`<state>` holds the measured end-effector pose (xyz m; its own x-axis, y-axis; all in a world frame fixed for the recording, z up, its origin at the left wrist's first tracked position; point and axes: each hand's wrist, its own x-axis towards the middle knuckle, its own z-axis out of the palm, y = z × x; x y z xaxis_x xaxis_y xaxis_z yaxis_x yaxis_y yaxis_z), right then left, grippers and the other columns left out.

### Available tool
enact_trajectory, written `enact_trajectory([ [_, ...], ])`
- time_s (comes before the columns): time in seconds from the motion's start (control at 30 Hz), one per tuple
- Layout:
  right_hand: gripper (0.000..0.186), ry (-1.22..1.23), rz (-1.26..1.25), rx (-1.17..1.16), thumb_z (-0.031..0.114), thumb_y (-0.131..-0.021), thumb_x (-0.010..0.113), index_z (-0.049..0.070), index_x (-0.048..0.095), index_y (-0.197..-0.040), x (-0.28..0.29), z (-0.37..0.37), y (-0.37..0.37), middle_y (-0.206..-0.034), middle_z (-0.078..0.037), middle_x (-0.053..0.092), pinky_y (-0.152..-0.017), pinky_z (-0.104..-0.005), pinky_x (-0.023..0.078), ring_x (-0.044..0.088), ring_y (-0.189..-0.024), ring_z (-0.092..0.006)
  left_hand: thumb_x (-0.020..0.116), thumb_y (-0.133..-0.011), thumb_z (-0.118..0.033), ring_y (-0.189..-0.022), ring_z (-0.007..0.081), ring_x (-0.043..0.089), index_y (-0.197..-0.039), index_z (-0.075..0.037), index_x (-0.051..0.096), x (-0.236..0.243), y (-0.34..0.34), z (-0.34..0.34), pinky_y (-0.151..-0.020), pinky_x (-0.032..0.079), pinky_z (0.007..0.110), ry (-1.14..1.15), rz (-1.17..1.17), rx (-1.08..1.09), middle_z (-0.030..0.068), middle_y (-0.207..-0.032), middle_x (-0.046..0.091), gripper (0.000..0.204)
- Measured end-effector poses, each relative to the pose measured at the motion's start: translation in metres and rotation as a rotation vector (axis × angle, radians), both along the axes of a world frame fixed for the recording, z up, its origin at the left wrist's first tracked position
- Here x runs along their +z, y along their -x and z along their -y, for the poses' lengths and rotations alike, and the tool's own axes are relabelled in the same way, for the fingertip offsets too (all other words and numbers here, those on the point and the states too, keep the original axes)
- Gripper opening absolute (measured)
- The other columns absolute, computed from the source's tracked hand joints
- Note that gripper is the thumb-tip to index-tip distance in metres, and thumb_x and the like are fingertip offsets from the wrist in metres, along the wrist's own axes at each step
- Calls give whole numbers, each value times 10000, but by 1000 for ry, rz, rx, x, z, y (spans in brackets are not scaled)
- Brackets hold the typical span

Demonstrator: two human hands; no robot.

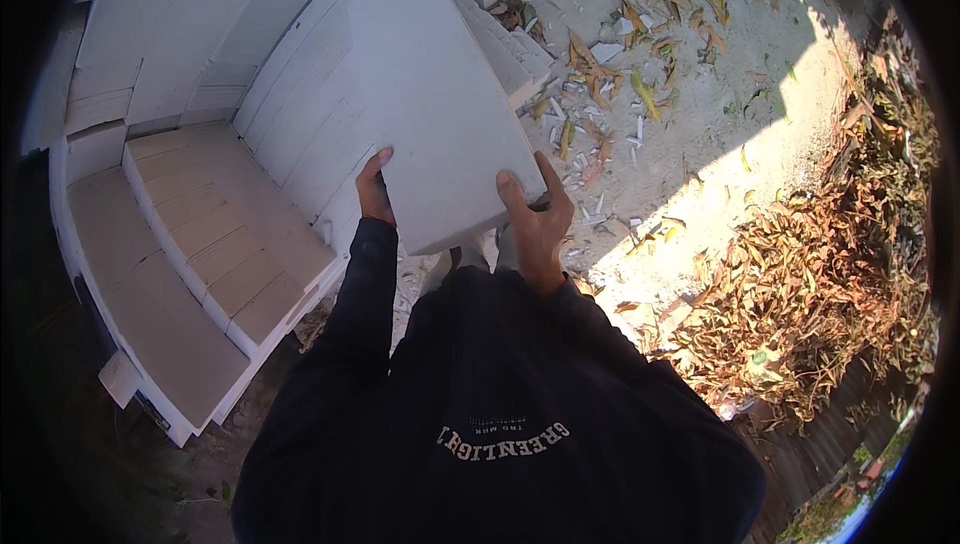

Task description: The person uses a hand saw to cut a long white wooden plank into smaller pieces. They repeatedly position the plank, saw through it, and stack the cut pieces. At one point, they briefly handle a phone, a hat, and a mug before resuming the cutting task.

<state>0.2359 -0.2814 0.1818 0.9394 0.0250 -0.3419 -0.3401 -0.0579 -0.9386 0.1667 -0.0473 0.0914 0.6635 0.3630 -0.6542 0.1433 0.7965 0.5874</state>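
Nearest me is the person's dark long-sleeved shirt [480, 364], pale lettering across it, with both forearms reaching away from the body. Just beyond are the two hands on a smooth pale masonry block [450, 94]. The left hand [374, 192] grips its left edge, thumb lying on the upper face, the fingers out of sight. The right hand [543, 234] holds the right edge close to the near end, thumb on the face, forefinger spread away from it along the side; what its other fingers do beneath I can't make out.

The block is in front of the person, its long axis running near to far and leaning left toward the far end, so most of its length lies beyond the hands. The right hand sits slightly nearer the body than the left.

To the left stands a stepped stack of pale blocks [215, 229], nearer the left hand than the right; a taller white stack [190, 24] rises farther off. More blocks [525, 62] lie beyond the right edge. On the right, pale chips [638, 131] and scattered leaves [645, 94] litter the ground, and a sunlit heap of dry leaves [800, 304] spreads out.
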Motion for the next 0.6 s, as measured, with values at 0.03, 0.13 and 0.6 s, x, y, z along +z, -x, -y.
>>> enact_trajectory([
  [0.03,797,45,63,30,309,-843,852,-156,533,-1407,0,-6,10,-1184,-226,653,-906,-364,544,670,-1058,-263,687,-886,-361,-1019,316,675,-1215,8,639,-7,8,-6,-911,549,441,25,29,-18,156,-1129,690,497],
  [0.13,813,188,278,122,289,-798,874,-111,544,-1423,5,-26,38,-1144,-180,602,-857,-394,554,669,-1026,-281,660,-901,-386,-996,326,684,-1251,13,632,-32,31,-4,-910,553,439,22,189,33,163,-1134,694,531],
  [0.6,937,547,456,354,292,-699,870,59,472,-1515,25,-101,136,-1216,-217,495,-772,-532,574,669,-984,-442,778,-825,-632,-1205,342,630,-1390,112,496,58,72,-30,-1000,524,445,-850,-337,-178,302,-1329,611,976],
])
